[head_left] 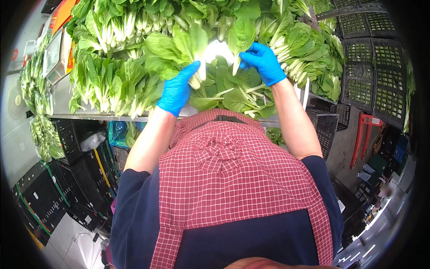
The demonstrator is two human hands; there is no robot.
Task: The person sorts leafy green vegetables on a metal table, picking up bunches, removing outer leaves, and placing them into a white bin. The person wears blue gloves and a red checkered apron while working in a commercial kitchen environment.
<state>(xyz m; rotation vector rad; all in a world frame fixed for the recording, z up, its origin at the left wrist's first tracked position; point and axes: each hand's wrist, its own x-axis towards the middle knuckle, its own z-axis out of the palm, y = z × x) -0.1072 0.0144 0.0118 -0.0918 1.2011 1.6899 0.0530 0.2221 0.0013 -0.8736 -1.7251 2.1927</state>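
My left hand [179, 85], in a blue disposable glove, grips a small bunch of leafy greens [171, 53] by the pale stems, leaves pointing up and away from me. In my right hand [263, 64], gloved the same way, a single leaf [242, 35] is pinched near its white stalk, which hangs down. Loose leaves [231, 95] with pale stalks lie on the table below and between my hands. Rows of the same greens [107, 82] stand to the left, and a further heap [302, 53] lies to the right.
A metal table edge [100, 117] runs before my apron. A weighing scale [55, 64] stands at the left, near bagged greens [37, 90]. Black plastic crates [357, 72] stand at the right, with a red pallet-jack-like frame [364, 134] on the floor. More black crates [80, 178] are stacked lower left.
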